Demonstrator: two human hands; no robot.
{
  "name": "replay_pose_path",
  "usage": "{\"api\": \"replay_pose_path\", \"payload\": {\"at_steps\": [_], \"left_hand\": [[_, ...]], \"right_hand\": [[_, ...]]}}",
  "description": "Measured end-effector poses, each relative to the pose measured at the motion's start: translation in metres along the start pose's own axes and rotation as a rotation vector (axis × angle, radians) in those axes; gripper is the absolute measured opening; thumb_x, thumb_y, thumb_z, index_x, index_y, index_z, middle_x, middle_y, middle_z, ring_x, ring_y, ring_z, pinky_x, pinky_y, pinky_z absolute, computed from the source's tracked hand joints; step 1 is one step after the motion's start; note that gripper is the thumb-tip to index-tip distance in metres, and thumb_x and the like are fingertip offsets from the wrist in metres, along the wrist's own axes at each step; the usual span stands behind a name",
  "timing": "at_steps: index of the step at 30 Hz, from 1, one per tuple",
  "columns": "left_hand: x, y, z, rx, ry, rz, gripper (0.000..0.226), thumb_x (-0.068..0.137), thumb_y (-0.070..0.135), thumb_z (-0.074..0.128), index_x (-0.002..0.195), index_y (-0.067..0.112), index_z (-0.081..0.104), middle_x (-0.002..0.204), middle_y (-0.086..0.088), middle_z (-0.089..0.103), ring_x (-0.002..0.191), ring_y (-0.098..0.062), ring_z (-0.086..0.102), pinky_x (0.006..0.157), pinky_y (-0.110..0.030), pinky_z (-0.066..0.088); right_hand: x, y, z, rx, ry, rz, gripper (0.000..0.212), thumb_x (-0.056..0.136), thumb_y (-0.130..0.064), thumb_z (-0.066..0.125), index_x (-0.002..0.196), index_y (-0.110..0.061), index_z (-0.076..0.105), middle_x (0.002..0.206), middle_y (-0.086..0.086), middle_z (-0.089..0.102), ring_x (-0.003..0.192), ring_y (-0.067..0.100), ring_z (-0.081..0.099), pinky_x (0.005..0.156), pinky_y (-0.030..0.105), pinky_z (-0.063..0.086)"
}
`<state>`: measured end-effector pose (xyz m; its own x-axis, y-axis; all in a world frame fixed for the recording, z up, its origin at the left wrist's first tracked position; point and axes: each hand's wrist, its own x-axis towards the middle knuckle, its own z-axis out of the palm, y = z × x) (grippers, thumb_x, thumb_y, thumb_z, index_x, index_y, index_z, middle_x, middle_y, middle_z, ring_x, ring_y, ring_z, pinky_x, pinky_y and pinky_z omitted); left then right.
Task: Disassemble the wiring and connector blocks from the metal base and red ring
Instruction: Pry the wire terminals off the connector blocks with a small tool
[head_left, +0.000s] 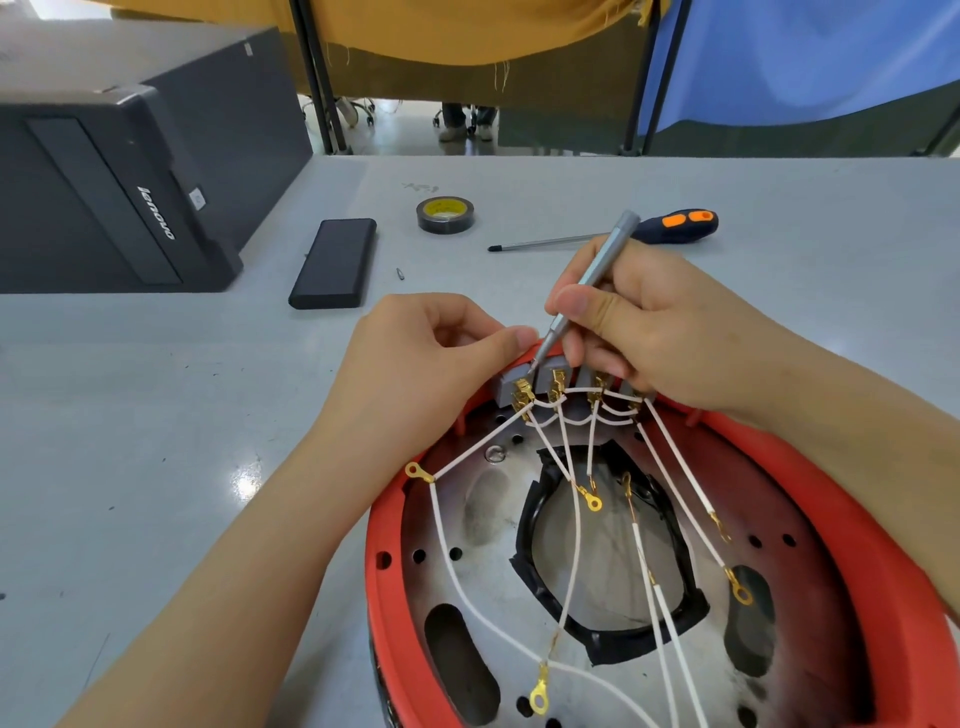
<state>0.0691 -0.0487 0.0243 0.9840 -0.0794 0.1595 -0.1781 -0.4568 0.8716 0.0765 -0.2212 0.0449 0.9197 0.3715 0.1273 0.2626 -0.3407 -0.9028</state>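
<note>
A red ring (852, 499) surrounds a round metal base (488, 499) at the lower right. Grey connector blocks (550, 375) stand in a row at its far rim, with brass terminals and white wires (571, 519) fanning down over the base to gold ring lugs. My left hand (431, 358) pinches the leftmost block between thumb and fingers. My right hand (644, 322) holds a slim grey screwdriver (587, 286), tip down on that leftmost block's terminal. The rightmost blocks are partly hidden under my right fingers.
On the grey table lie an orange-and-black screwdriver (670, 228), a roll of black tape (445, 214), a flat black case (335, 262) and a small loose bit (400, 274). A black computer tower (119, 171) lies at the far left.
</note>
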Motion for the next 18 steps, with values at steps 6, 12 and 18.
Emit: {"api": "replay_pose_path", "payload": {"at_steps": [6, 12, 18], "left_hand": [[0.0, 0.0, -0.001, -0.012, 0.001, -0.005, 0.025, 0.077, 0.041, 0.072, 0.062, 0.021, 0.067, 0.038, 0.013, 0.046, 0.03, -0.003, 0.038, 0.034, -0.007, 0.025], [-0.001, 0.001, -0.001, -0.02, -0.006, -0.002, 0.025, 0.077, 0.039, 0.073, 0.06, 0.022, 0.066, 0.04, 0.014, 0.049, 0.032, -0.002, 0.039, 0.035, -0.006, 0.025], [0.0, -0.001, -0.002, -0.015, -0.008, 0.011, 0.024, 0.077, 0.041, 0.072, 0.062, 0.022, 0.067, 0.043, 0.013, 0.051, 0.036, -0.002, 0.041, 0.037, -0.007, 0.028]], "right_hand": [[-0.013, -0.001, 0.0, 0.188, 0.108, -0.038, 0.013, 0.1, -0.012, 0.041, 0.088, -0.01, 0.047, 0.061, 0.001, 0.055, 0.045, 0.008, 0.043, 0.037, 0.015, 0.03], [-0.019, -0.009, -0.001, -0.028, -0.002, -0.143, 0.015, 0.096, -0.031, 0.04, 0.088, -0.019, 0.046, 0.066, -0.001, 0.057, 0.057, 0.019, 0.055, 0.056, 0.027, 0.049], [-0.018, 0.005, 0.009, -0.122, 0.068, -0.239, 0.012, 0.096, -0.034, 0.037, 0.087, -0.03, 0.044, 0.067, -0.011, 0.054, 0.059, 0.005, 0.049, 0.059, 0.019, 0.04]]}}
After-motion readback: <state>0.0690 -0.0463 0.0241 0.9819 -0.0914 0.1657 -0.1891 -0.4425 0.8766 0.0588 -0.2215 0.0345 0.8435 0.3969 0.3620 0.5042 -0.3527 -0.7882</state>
